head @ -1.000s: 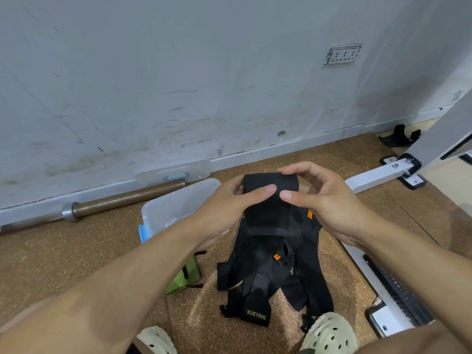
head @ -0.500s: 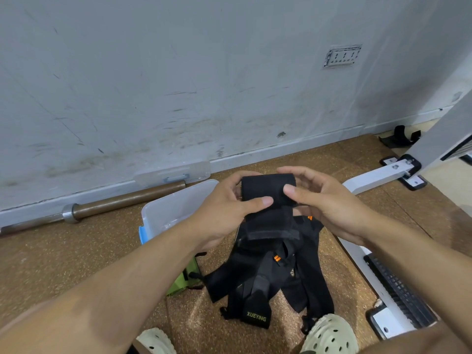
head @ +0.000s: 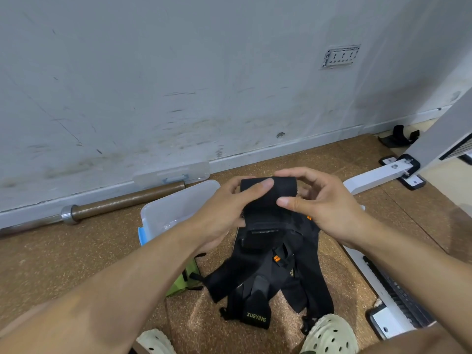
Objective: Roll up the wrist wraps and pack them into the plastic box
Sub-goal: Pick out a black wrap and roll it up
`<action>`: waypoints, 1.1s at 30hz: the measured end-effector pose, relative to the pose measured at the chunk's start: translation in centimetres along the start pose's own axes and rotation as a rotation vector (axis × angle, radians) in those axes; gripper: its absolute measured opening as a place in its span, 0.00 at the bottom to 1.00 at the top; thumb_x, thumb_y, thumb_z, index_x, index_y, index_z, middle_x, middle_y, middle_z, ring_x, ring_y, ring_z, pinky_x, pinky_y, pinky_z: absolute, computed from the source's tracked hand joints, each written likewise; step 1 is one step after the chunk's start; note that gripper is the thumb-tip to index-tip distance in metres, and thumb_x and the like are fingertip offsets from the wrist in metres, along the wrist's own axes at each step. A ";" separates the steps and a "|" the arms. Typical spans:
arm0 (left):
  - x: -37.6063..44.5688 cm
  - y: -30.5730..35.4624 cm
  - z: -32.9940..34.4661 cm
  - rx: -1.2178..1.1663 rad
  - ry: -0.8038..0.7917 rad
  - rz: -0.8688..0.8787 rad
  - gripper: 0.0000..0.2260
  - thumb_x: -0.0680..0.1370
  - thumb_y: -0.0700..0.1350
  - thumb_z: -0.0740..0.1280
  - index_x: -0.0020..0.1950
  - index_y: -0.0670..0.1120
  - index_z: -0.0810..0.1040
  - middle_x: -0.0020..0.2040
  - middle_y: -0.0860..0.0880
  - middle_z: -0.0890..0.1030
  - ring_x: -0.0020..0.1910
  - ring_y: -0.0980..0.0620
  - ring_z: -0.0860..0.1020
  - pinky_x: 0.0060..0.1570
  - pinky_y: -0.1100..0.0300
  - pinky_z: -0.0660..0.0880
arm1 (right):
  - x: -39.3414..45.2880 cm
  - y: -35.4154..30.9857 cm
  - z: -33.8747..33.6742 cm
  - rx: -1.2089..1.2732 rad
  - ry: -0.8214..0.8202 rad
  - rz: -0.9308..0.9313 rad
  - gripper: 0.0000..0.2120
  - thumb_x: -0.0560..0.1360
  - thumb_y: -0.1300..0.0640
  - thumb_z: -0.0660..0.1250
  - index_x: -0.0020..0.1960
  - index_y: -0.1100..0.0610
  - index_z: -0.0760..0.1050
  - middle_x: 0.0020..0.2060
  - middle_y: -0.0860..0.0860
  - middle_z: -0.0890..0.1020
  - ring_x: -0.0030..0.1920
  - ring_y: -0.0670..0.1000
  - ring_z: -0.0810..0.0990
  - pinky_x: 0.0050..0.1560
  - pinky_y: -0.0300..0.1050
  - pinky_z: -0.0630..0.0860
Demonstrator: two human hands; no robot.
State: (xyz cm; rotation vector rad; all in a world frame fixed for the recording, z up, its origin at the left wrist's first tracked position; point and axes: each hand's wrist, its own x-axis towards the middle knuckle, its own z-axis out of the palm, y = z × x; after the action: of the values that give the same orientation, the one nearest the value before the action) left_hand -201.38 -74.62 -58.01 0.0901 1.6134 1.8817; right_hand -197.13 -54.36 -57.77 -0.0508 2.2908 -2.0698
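My left hand (head: pixel 219 213) and right hand (head: pixel 324 205) both pinch the black wrist wrap (head: pixel 268 198), partly rolled, above the loose wraps (head: pixel 265 284) on the cork floor. The clear plastic box (head: pixel 168 213) sits just left of them, open

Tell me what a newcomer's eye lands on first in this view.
First, the two hands at centre: the left hand and right hand grip a black wrist wrap that is partly rolled at its top. Below it, a heap of black wraps lies on the cork-coloured floor. Left of the hands stands the clear plastic box, open.
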 end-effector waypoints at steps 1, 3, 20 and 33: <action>-0.1 0.1 0.0 0.019 -0.028 -0.017 0.29 0.71 0.59 0.73 0.68 0.48 0.76 0.59 0.49 0.85 0.54 0.54 0.85 0.48 0.58 0.82 | 0.0 -0.1 0.1 -0.011 0.010 -0.027 0.20 0.67 0.57 0.78 0.59 0.49 0.83 0.51 0.68 0.84 0.54 0.65 0.85 0.58 0.61 0.83; -0.3 0.1 0.1 0.045 -0.069 -0.033 0.25 0.74 0.60 0.70 0.68 0.49 0.78 0.59 0.49 0.85 0.55 0.51 0.85 0.51 0.55 0.82 | -0.1 -0.2 0.0 -0.013 0.024 -0.058 0.21 0.67 0.60 0.77 0.59 0.52 0.83 0.51 0.58 0.87 0.54 0.56 0.87 0.56 0.52 0.84; 0.1 -0.3 0.1 -0.052 0.021 0.007 0.17 0.74 0.38 0.75 0.63 0.43 0.78 0.50 0.46 0.85 0.48 0.50 0.86 0.46 0.56 0.83 | 0.2 -1.0 -0.5 -0.054 -0.025 0.111 0.31 0.66 0.54 0.77 0.69 0.48 0.77 0.62 0.44 0.84 0.60 0.46 0.84 0.63 0.45 0.80; 0.1 -0.4 -0.3 -0.064 0.002 0.055 0.28 0.71 0.34 0.77 0.69 0.48 0.75 0.58 0.47 0.84 0.55 0.50 0.85 0.48 0.55 0.83 | 0.1 -0.2 -0.4 -0.010 -0.025 0.065 0.24 0.66 0.53 0.78 0.61 0.49 0.82 0.55 0.66 0.84 0.54 0.67 0.85 0.54 0.62 0.84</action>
State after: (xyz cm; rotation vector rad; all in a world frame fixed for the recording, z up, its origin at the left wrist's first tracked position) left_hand -201.48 -74.84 -58.46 0.1063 1.5647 1.9742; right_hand -197.22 -53.96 -57.55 -0.0021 2.2571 -2.0146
